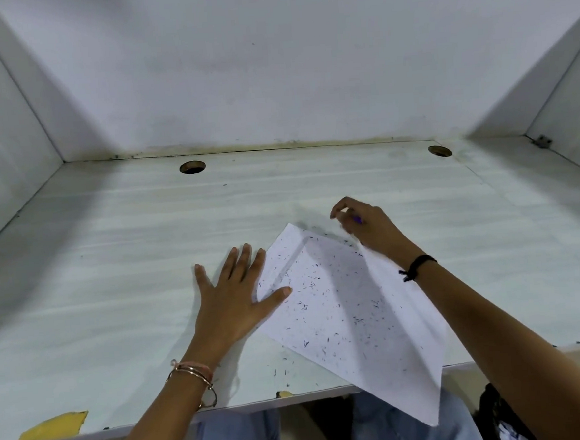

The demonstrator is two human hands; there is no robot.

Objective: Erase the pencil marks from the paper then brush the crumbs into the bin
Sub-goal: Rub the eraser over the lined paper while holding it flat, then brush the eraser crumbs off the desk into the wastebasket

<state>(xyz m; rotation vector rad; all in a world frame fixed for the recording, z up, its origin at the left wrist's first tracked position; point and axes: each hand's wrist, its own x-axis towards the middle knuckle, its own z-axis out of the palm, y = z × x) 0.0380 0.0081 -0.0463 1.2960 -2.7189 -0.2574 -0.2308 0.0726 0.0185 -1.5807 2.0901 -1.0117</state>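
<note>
A white sheet of paper (349, 305) lies at an angle on the pale desk (113, 266), its near corner hanging over the front edge. Dark eraser crumbs (320, 286) are scattered across the sheet, with a few on the desk by its left side and far corner. My left hand (234, 301) lies flat with fingers spread, thumb pressing on the paper's left edge. My right hand (368, 226) is beyond the paper's far right edge, fingers curled round a small purple object, only partly visible.
White partition walls enclose the desk at the back and both sides. Two round cable holes (192, 167) (440, 151) sit near the back. Yellow tape (52, 427) marks the front edge at left. A dark bag (498, 418) shows below at right. No bin shows in this view.
</note>
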